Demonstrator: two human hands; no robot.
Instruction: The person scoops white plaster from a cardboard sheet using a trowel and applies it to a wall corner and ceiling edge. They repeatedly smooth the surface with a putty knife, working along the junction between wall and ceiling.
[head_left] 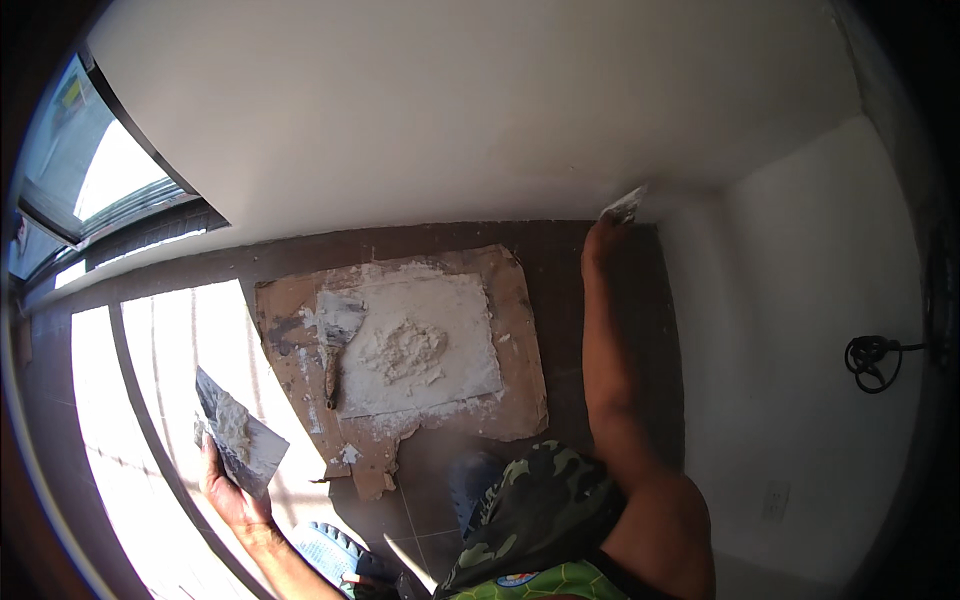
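Light: left window [118, 165], blown out | floor [185, 335]: sun glare | right wall [800, 310]: greyer | rim: black, edges bent

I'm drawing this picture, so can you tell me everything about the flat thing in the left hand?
It's a grey plate with straight edges, metal by its look. Lumpy whitish paste covers part of its face. It sits slantwise in view, held by the left hand at its near side, left of the cardboard. Its underside is hidden.
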